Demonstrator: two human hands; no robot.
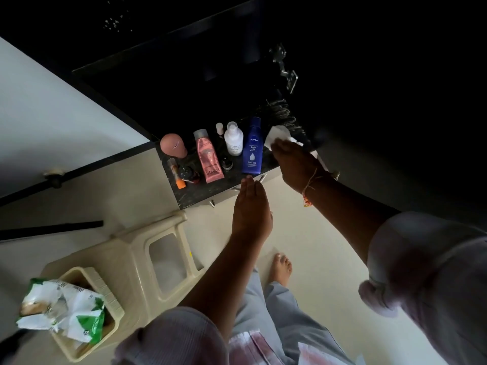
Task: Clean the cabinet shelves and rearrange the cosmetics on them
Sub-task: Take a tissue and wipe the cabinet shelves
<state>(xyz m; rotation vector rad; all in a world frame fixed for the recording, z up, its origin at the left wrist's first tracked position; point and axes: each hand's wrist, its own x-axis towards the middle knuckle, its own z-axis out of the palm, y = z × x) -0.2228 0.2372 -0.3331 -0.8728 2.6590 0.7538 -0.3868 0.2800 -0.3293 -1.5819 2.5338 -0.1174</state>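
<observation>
1 head-worn wide view looks steeply down, close over the shelf.

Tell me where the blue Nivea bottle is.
Head view: the blue Nivea bottle sits on the dark shelf, between the white bottle and the right hand.
</observation>
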